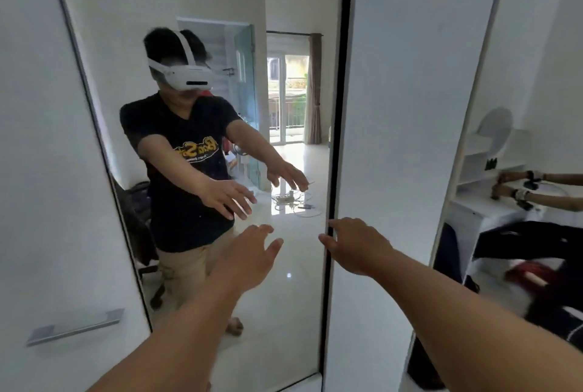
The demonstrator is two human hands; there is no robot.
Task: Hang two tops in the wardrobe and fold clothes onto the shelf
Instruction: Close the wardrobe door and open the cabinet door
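I face a white wardrobe whose middle door [195,265] is a tall mirror. Both my arms reach toward it. My left hand [249,252] hovers open in front of the glass, fingers spread, holding nothing. My right hand [356,243] is at the mirror door's dark right edge [337,139], fingertips touching or hooked on it; how far they curl behind the edge is hidden. The mirror reflects a person in a black T-shirt with both arms out. No tops or hangers are in my hands.
A white door [47,233] with a metal bar handle [75,327] is on the left. A plain white door [394,139] stands right of the mirror. Far right, dark and red clothes [536,252] lie below white shelves [492,158].
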